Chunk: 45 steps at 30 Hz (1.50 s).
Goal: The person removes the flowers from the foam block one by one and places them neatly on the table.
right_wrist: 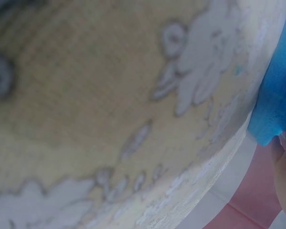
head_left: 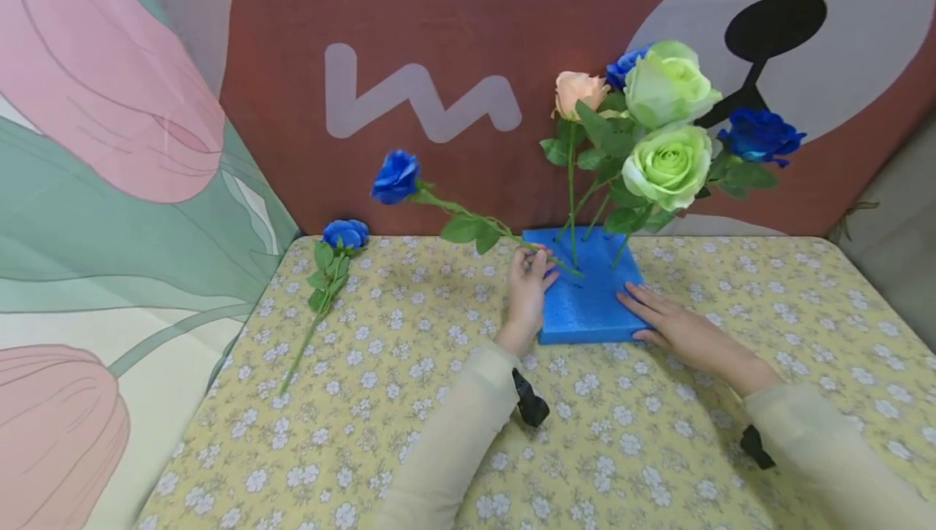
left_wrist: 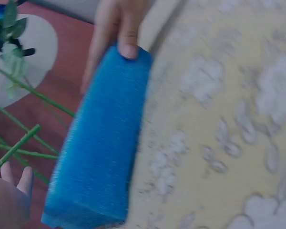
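Near the blue foam block (head_left: 585, 314), my left hand (head_left: 525, 290) pinches the green stem of a blue rose (head_left: 396, 177). The bloom leans out to the left, and the stem's cut end lies over the block's top. In the left wrist view the stem end (left_wrist: 24, 140) sticks out past my fingers. My right hand (head_left: 676, 327) rests on the block's right edge, fingers extended over the top and thumb at the side. Standing in the block are a peach rose (head_left: 579, 94), green roses (head_left: 669, 166) and blue roses (head_left: 762, 136).
Another blue rose (head_left: 345, 233) lies on the left of the table, its stem toward the front. A flowered yellow cloth (head_left: 395, 400) covers the table. Behind it hangs a printed backdrop (head_left: 439, 10), close to the standing flowers.
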Available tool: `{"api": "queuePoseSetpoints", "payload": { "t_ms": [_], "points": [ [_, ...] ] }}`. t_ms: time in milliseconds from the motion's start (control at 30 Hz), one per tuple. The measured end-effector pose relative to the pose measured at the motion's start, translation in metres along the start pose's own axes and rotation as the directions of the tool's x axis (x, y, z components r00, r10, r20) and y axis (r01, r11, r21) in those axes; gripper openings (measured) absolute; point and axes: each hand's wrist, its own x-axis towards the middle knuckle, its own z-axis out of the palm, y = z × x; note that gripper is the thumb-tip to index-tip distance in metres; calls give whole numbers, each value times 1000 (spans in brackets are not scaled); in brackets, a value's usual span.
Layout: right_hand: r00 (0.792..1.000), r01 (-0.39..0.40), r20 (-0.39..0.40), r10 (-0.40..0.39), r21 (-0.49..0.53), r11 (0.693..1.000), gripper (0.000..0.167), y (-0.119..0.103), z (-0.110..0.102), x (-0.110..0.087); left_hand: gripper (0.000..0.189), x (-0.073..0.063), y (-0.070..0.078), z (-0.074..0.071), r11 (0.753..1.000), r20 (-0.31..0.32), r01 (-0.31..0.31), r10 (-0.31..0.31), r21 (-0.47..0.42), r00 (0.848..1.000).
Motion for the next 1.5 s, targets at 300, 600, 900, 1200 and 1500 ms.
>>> {"api": "queuePoseSetpoints", "payload": {
  "t_ms": [300, 600, 900, 1200, 1500],
  "points": [
    [1000, 1, 7, -1, 20, 1000, 58, 0, 1, -1, 33, 2, 17, -14, 996, -13, 86, -86, 16, 996],
    [1000, 0, 8, -1, 22, 1000, 58, -1, 3, -1, 34, -1, 34, -44, 982, -10, 133, -133, 133, 991],
    [1000, 3, -5, -3, 10, 1000, 59, 0, 4, -1, 32, -7, 51, -76, 961, 38, 184, -195, 208, 980],
    [1000, 2, 7, -2, 7, 1000, 60, 0, 1, 1, 30, -19, 71, -97, 914, 114, 222, -274, 340, 955],
    [1000, -12, 12, 12, -6, 1000, 59, -2, 1, 0, 32, -23, 84, -114, 859, 95, 238, -312, 453, 945]
  ]
}}
